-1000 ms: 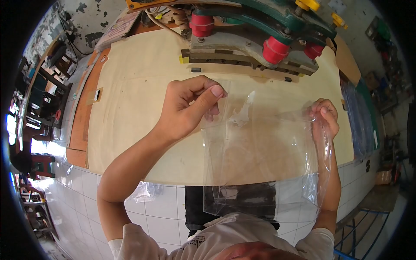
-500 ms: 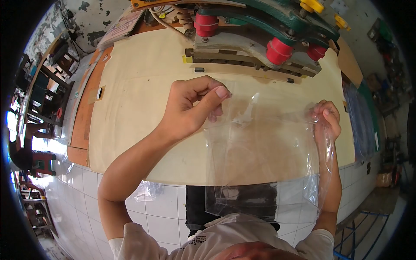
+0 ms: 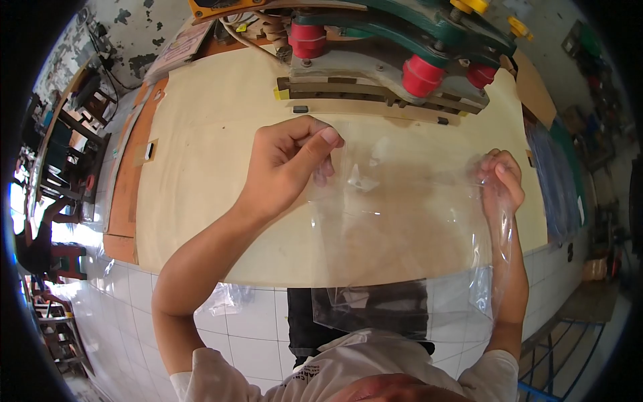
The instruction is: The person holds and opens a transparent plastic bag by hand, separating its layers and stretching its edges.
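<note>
A clear plastic sheet [image 3: 402, 234], see-through and creased, hangs stretched between my two hands above the table. My left hand [image 3: 295, 157] pinches its upper left edge between thumb and fingers. At the upper right, my right hand [image 3: 504, 177] is closed on the other side of the plastic, with its fingers curled. The sheet's lower part droops past the table's front edge, over my lap. Whether it is one layer or several folded together I cannot tell. Beyond my hands stands a green press-like machine [image 3: 395, 33] with red knobs and a long metal bar low down.
A cream covering [image 3: 201, 167] lies over the wooden table. Small dark blocks [image 3: 301, 109] sit before the machine's bar. Clear plastic sheets [image 3: 554, 181] hang at the right edge. More crumpled plastic [image 3: 228, 298] lies on the tiled floor. Stools and benches stand at far left.
Both hands still hold the plastic, which has shifted slightly left in view along with the left hand. Its glints and creases near the top have changed shape. The machine also appears slightly further left.
</note>
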The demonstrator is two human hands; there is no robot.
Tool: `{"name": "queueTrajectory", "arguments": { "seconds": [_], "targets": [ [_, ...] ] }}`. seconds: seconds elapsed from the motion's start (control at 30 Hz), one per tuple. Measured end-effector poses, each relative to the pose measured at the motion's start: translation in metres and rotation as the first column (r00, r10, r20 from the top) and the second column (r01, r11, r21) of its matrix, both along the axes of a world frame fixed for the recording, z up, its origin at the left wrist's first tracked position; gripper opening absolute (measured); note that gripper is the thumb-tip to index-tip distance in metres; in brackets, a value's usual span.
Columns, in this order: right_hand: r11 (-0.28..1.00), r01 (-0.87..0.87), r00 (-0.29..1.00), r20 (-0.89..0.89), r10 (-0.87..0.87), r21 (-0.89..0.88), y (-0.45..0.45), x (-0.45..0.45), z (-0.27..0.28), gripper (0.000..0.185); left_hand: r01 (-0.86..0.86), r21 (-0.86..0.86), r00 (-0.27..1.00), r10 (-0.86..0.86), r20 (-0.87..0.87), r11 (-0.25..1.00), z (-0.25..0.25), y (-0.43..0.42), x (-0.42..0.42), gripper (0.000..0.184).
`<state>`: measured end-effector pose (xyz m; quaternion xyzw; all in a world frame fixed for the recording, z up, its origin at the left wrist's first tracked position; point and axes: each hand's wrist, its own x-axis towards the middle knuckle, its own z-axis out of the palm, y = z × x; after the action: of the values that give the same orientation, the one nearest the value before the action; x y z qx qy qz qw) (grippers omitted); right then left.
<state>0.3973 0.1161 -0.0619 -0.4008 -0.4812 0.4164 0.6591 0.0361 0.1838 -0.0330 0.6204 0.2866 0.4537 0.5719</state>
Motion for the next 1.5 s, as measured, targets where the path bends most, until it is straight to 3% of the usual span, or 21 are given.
{"name": "queueTrajectory", "arguments": {
  "seconds": [0.47, 1.5],
  "targets": [
    [1.000, -0.003, 1.000, -0.012, 0.003, 0.013, 0.0005, -0.0007, -0.0002, 0.015, -0.031, -0.005, 0.999, 0.031, -0.024, 1.000, -0.0005, 0.0006, 0.0028, 0.021],
    [1.000, -0.004, 0.997, -0.074, 0.006, 0.025, 0.0031, 0.0063, -0.0046, 0.011, 0.095, -0.059, 0.995, -0.095, 0.011, 0.994, 0.0014, -0.0006, 0.0016, 0.027]
  ]
}}
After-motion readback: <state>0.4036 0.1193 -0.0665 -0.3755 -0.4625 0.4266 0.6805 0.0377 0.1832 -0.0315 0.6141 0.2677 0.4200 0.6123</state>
